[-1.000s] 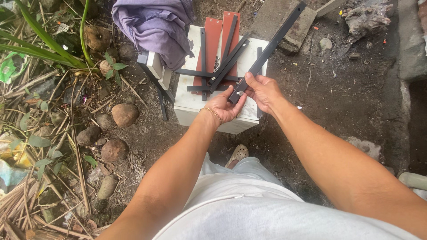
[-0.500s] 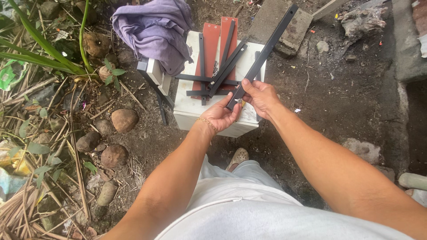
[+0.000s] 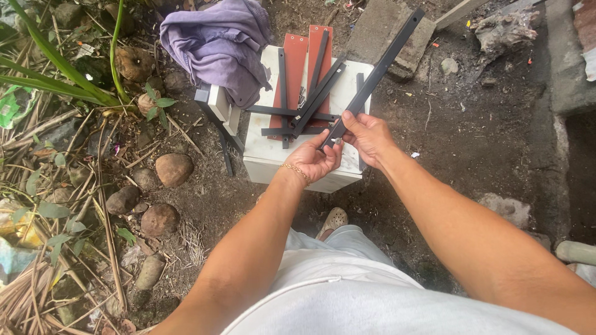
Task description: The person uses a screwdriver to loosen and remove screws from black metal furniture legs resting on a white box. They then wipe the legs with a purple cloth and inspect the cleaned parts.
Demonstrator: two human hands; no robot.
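Fingers of both hands pinch the near end of a long dark metal bar (image 3: 375,77): left hand (image 3: 313,158) cupped beneath, right hand (image 3: 366,133) gripping above, over the white box's (image 3: 273,158) front edge.

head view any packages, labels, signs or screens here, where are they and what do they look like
Green wrapper: far left edge among the leaves, crumpled, green with pale patches.
Yellow wrapper: lower left in the dry litter, crumpled, yellow and pale.
Pale blue scrap: lower left edge, just below the yellow wrapper; too little shows to tell its kind.
No signs or screens in view.
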